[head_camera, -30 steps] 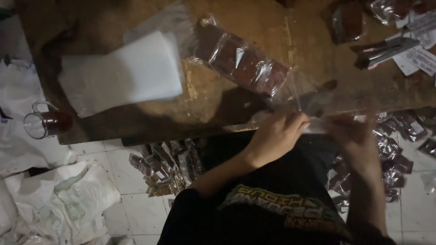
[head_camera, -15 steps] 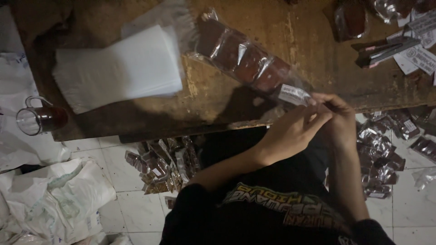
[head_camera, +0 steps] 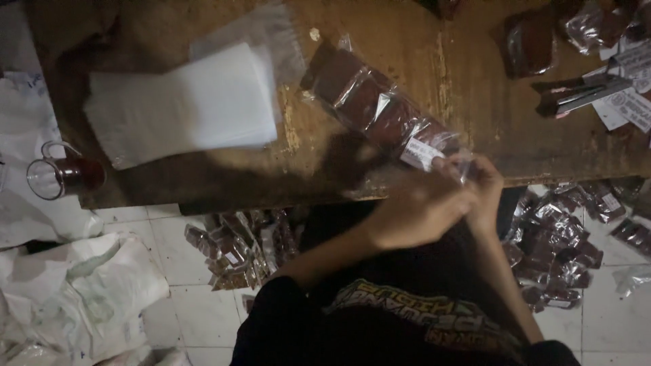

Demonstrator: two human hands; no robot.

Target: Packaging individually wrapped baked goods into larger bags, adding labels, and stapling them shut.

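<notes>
- Clear plastic packet of dark brown blocks (head_camera: 380, 108) lies slanted on the worn brown wooden table (head_camera: 475, 81); its near end, with a small white label (head_camera: 420, 153), is at the table's front edge, pinched between both hands.
- Left hand (head_camera: 413, 210) and right hand (head_camera: 483, 193) press close together on that end. The fingers are tight on the plastic, but blur hides just how each finger sits.
- Just left of the packet sits a stack of thin white sheets (head_camera: 183, 105).
- On the far right of the table lie more dark packets (head_camera: 532, 44), a dark flat tool (head_camera: 576, 95) and white paper labels (head_camera: 627, 102). The picture edge cuts them off.
- A glass mug with dark drink (head_camera: 64, 177) stands by the table's left corner.
- Under the table, on white floor tiles (head_camera: 203, 305), lie a heap of filled packets (head_camera: 237, 247) on the left and another heap (head_camera: 563, 244) on the right.
- White sacks (head_camera: 68, 298) lie at lower left.
- The person's arms and dark shirt hide the floor between the heaps.
</notes>
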